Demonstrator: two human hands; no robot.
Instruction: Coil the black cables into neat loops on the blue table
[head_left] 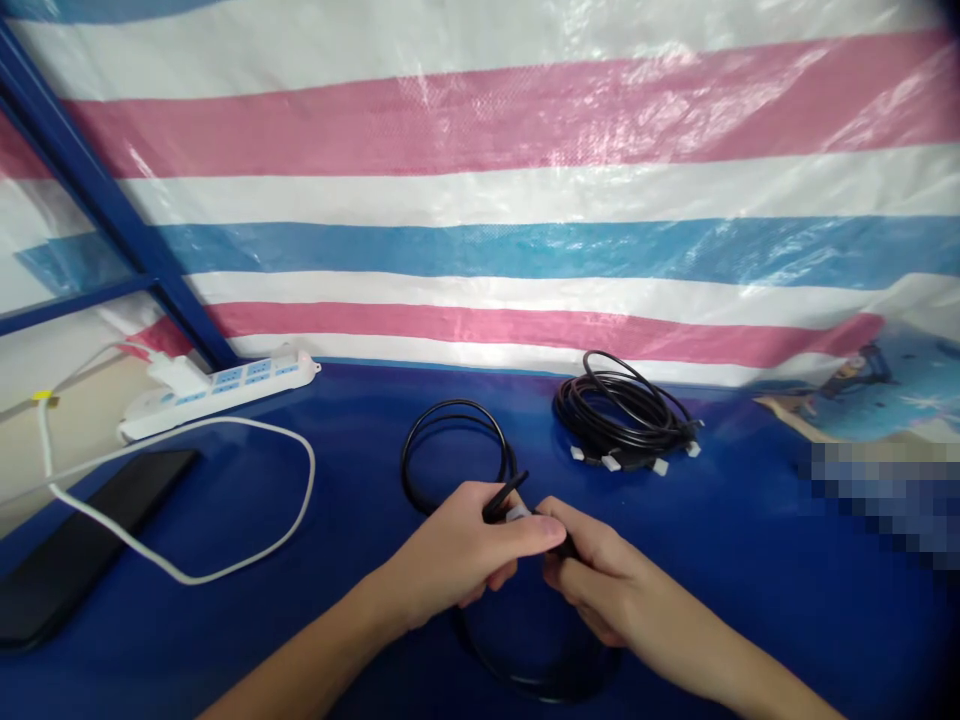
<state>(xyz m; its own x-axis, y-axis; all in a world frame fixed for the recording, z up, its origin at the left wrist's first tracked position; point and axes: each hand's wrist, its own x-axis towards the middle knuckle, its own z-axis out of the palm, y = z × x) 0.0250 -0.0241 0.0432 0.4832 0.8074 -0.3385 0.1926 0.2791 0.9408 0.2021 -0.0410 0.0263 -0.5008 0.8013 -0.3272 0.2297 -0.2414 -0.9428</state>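
A black cable [454,404] with a pale plug end [517,513] is between my two hands, over the front middle of the blue tabletop. My left hand [480,535] is closed on it, with the thumb stretched toward the right hand and the plug end beside the fingers. Closed on a black part of the same cable, my right hand [600,575] almost touches the left thumb. One loop of the cable rises behind the left hand, and another hangs below both hands. The fingertips partly hide the gripped parts.
Back right lies a coiled bundle of black cables [622,410] with several pale plugs. To the left are a white power strip [225,385], a looped white cable [311,470] and a flat black object [97,540]. A striped plastic sheet [480,250] hangs behind the table.
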